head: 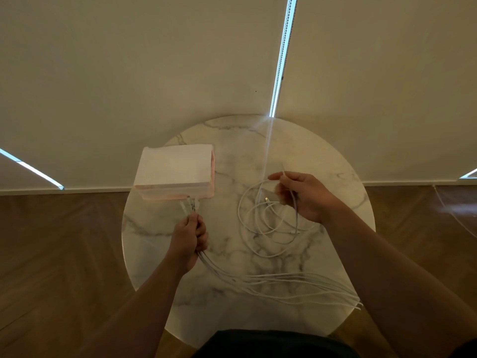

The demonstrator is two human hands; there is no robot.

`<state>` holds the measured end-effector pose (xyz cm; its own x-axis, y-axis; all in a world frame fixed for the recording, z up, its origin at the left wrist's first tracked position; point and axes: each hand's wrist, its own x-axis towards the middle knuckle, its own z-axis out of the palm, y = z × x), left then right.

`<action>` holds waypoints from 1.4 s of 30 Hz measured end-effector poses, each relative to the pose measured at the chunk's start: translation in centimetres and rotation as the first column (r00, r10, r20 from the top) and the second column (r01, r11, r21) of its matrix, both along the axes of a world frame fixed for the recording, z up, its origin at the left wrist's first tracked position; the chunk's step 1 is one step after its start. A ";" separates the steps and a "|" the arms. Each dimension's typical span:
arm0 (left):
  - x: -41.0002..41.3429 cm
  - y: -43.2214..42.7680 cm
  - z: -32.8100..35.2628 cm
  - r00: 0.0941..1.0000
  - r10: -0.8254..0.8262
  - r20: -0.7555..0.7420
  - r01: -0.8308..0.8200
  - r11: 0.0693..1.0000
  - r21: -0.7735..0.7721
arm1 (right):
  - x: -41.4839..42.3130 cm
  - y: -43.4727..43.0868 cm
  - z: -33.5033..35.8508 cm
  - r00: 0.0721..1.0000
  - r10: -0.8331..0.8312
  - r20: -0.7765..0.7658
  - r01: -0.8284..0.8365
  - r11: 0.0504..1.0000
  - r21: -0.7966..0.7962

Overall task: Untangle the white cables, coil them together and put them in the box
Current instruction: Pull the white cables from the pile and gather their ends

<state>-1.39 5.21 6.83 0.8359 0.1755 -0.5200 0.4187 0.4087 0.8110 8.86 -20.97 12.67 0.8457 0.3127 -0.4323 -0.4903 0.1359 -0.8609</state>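
Several white cables (260, 223) lie on a round marble table (258, 313). My left hand (189, 239) is closed around a bunch of them, with their plug ends sticking up just below the box. Long strands run from that fist to the right along the table's near side and over its edge. My right hand (302, 195) pinches one cable above a loose tangle of loops at the table's middle. The pale pink box (175, 171) sits at the table's left rear, its white lid closed on top.
A cream wall with bright vertical slits rises behind the table. Brown wooden floor surrounds the table. A thin cable hangs at the far right near the wall. My dark clothing shows at the bottom edge.
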 end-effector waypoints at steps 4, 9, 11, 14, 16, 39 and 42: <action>-0.1 -0.3 0.1 1.000 -0.019 -0.001 0.019 1.000 -0.005 | 0.0 0.5 0.8 0.996 -0.069 -0.048 0.059 0.979 -0.193; -0.3 -0.5 0.3 0.999 -0.042 -0.014 0.041 0.999 -0.006 | -0.6 0.5 0.7 0.988 -0.091 0.124 0.132 0.918 -0.375; -0.4 -0.6 0.5 0.999 -0.050 -0.016 0.050 0.999 -0.015 | -0.8 0.5 0.9 0.994 -0.093 0.060 0.105 0.968 -0.227; -0.3 -0.8 0.7 0.999 -0.051 -0.013 0.050 0.998 -0.049 | -0.8 0.3 0.9 0.994 -0.109 -0.032 0.103 0.983 -0.149; -0.2 -0.8 0.6 0.999 -0.038 -0.012 0.037 0.995 -0.090 | -1.0 0.2 0.7 0.996 -0.087 -0.023 0.083 0.984 -0.161; -0.1 -0.8 0.0 0.998 -0.037 -0.050 0.025 0.973 -0.230 | -2.8 2.3 0.4 0.996 -0.078 -0.031 0.071 0.979 -0.192; 0.0 -0.9 0.2 0.998 -0.045 -0.039 0.034 0.966 -0.255 | -3.3 2.5 0.4 0.997 -0.068 -0.025 0.063 0.987 -0.151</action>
